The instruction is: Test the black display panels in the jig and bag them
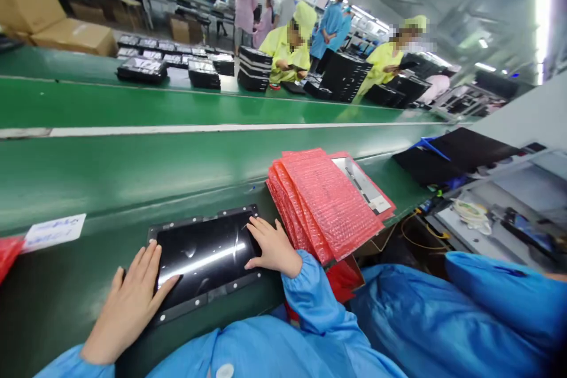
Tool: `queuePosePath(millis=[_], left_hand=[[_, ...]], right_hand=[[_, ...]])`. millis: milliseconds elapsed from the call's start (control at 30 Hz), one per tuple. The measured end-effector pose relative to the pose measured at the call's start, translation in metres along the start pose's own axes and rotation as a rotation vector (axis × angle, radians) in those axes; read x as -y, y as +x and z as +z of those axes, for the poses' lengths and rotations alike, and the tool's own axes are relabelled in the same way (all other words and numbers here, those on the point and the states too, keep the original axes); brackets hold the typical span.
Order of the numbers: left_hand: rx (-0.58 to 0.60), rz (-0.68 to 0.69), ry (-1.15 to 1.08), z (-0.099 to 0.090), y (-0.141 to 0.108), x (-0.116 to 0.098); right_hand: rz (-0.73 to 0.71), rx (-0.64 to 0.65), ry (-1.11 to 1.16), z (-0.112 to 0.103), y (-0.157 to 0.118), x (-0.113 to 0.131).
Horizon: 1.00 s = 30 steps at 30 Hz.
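Note:
A black glossy screen panel [204, 255] with a dotted dark border lies flat on the green bench in front of me. My left hand [135, 292] rests at its left end, fingers stretched out and thumb over the lower left part. At the other end, my right hand [271, 245] lies with spread fingers on the panel's right edge. Neither hand is wrapped round anything. Just right of my right hand is a stack of red bubble-wrap bags [323, 201]. From the top one at the back, a whitish flat panel [361, 183] shows.
A white paper label [55, 232] and a bit of red plastic [9, 254] lie at the left. Across the green conveyor [133, 103], people in yellow work beside stacked black trays [345, 74]. Someone's blue sleeve [443, 313] is close on my right.

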<state>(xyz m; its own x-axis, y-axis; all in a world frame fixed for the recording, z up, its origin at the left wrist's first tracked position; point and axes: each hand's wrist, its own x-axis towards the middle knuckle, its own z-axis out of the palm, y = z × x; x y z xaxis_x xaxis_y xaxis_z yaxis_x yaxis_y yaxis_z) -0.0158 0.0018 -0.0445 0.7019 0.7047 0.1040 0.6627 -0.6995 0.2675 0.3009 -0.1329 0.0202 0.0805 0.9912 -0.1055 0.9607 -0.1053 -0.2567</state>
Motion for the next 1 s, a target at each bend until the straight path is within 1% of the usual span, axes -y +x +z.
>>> queuePosePath(millis=[100, 133, 200, 267, 300, 400, 467, 533, 600, 667, 700, 767, 833, 867, 933, 967, 1000], left_hand=[[-0.075, -0.061, 0.002, 0.005, 0.012, -0.013], [-0.105, -0.078, 0.003, 0.006, 0.015, -0.018], [-0.159, -0.106, 0.002, 0.01, 0.019, -0.023], [-0.184, -0.126, -0.02, 0.012, 0.02, -0.025], [-0.191, -0.14, -0.042, 0.013, 0.02, -0.025], [-0.194, -0.205, -0.144, 0.014, 0.021, -0.022], [-0.179, -0.261, -0.251, 0.011, 0.022, -0.022], [-0.187, -0.311, -0.422, 0.003, 0.024, -0.025], [-0.248, -0.368, -0.641, -0.009, 0.024, -0.034], [-0.317, -0.464, -0.895, -0.024, 0.023, -0.047], [-0.333, -0.524, -1.039, -0.031, 0.022, -0.055], [-0.318, -0.641, -1.341, -0.046, 0.021, -0.067], [-0.287, -0.704, -1.581, -0.058, 0.021, -0.074], [-0.282, -0.728, -1.652, -0.063, 0.021, -0.075], [-0.296, -0.774, -1.711, -0.071, 0.021, -0.072], [-0.296, -0.794, -1.72, -0.074, 0.021, -0.069], [-0.29, -0.812, -1.724, -0.076, 0.021, -0.065]], right_hand=[[0.094, -0.129, -0.025, -0.002, 0.02, 0.017], [0.099, -0.18, -0.033, -0.001, 0.029, 0.024], [0.025, -0.267, -0.034, 0.005, 0.048, 0.04], [-0.088, -0.33, -0.023, 0.015, 0.067, 0.054], [-0.118, -0.355, -0.018, 0.021, 0.074, 0.06], [-0.09, -0.423, -0.007, 0.034, 0.088, 0.069], [-0.081, -0.467, 0.013, 0.035, 0.091, 0.069], [-0.106, -0.517, 0.039, 0.031, 0.089, 0.069], [-0.141, -0.581, 0.066, 0.023, 0.084, 0.068], [-0.164, -0.661, 0.111, 0.012, 0.076, 0.069], [-0.175, -0.7, 0.139, 0.006, 0.07, 0.068], [-0.197, -0.761, 0.196, -0.007, 0.058, 0.065], [-0.199, -0.814, 0.236, -0.018, 0.042, 0.057], [-0.178, -0.844, 0.255, -0.023, 0.033, 0.051], [-0.088, -0.899, 0.318, -0.031, 0.015, 0.038], [-0.03, -0.905, 0.382, -0.034, 0.006, 0.031], [0.031, -0.882, 0.474, -0.036, -0.002, 0.025]])
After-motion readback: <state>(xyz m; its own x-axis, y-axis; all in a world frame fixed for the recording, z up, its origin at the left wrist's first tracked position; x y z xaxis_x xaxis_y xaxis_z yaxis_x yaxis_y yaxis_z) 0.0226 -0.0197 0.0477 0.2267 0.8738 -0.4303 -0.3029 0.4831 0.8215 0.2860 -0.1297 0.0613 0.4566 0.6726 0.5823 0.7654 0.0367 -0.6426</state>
